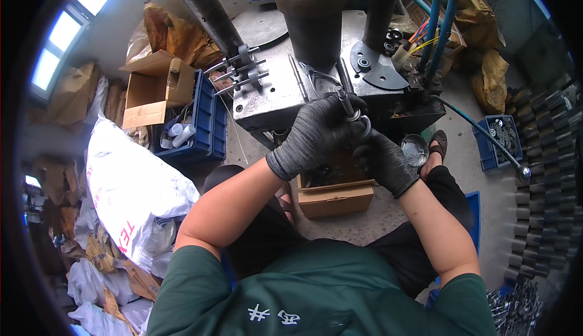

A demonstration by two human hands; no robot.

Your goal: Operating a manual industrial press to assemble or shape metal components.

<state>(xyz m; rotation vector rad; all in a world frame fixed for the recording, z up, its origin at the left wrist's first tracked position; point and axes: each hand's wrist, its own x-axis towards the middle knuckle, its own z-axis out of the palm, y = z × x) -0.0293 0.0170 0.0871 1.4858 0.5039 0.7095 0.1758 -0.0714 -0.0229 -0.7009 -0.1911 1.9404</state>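
Observation:
Both my hands wear dark grey knit gloves and meet in front of a grey metal press machine. My left hand is closed around a short metal rod with a shiny ring part at its end. My right hand sits just below and to the right, its fingers touching the same ring part. Under my hands an open cardboard box with dark small parts inside rests between my knees.
A large dark cylinder stands on the machine. Blue crates and cardboard boxes lie left, with white sacks. A blue tray of metal rings and stacked dark parts sit right. A round tin lies near my foot.

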